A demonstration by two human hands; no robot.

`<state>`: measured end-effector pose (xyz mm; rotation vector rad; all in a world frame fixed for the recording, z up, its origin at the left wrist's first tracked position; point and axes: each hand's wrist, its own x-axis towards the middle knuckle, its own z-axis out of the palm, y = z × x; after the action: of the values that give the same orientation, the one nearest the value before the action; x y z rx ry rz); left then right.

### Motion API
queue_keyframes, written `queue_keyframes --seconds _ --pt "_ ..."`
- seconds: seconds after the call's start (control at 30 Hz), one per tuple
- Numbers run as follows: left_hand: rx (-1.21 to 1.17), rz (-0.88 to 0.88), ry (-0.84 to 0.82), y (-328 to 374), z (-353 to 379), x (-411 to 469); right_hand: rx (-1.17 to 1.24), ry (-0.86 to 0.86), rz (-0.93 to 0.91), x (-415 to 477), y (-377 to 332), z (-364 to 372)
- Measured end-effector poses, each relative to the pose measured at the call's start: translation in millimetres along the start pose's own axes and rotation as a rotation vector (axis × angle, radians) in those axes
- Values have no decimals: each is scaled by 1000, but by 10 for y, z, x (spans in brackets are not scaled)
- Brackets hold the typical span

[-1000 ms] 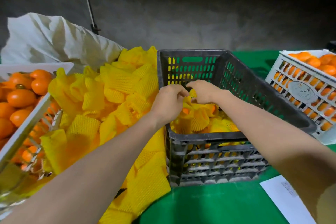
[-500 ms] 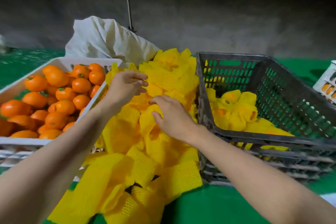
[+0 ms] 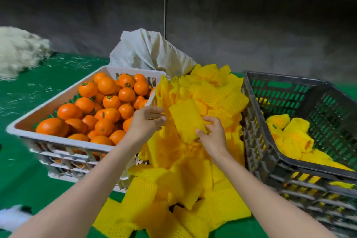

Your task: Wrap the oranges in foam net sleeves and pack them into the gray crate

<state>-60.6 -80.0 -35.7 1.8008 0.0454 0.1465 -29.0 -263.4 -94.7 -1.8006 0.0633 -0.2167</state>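
Above the pile of foam net sleeves [image 3: 173, 189], the right hand [image 3: 212, 138] pinches one yellow sleeve [image 3: 186, 120] by its lower edge while the left hand [image 3: 145, 121] hovers loose and empty beside it, so a sleeve is apparently being fetched, and next an orange [image 3: 108, 115] must come from the white crate [image 3: 58, 141] before packing into the gray crate [image 3: 258, 147] at right.

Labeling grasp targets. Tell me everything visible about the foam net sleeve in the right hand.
The foam net sleeve is a flat, bright yellow rectangle of soft-looking foam mesh with a fine net texture; it looks empty. It is held tilted above the pile of sleeves, broad face toward the camera, between the white crate of oranges and the gray crate. The right hand has its grip on the lower right corner. The left hand sits by its left edge; contact cannot be told.
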Motion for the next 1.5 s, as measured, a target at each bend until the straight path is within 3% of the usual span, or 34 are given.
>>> queue_keyframes --seconds 0.1,0.17,0.23,0.33,0.43,0.7,0.93,1.17,1.27,1.33,1.5 --pt "-46 -68 -55 -31 74 -92 251 -69 -30 -254 -89 -70" --pt "-151 -141 -140 -28 109 -126 284 -137 -32 -381 -158 -89" --pt "-203 -73 -160 -21 96 -132 148 -161 -108 -454 -233 -103" --pt "-54 128 -149 -49 51 -100 -287 -152 -372 -463 -358 -83" --pt "57 204 -144 -70 12 -99 -541 -100 -604 -437 -457 44" --pt "32 158 -105 -169 -249 0 -635 188 -889 -422 -627 404" --pt "-162 274 -82 -190 -522 32 -402 -47 -594 -227 -859 753" --pt "132 485 -5 -205 -989 274 -213 38 -479 -120 -947 1435" --pt "137 332 136 -296 -1287 595 -225 -19 -465 -47 -969 1755" --pt "288 170 187 -408 -1473 863 -267 -83 -444 12 -934 1912" --pt "883 -164 -115 -790 -1544 1381 -397 -183 -445 114 -768 2011"
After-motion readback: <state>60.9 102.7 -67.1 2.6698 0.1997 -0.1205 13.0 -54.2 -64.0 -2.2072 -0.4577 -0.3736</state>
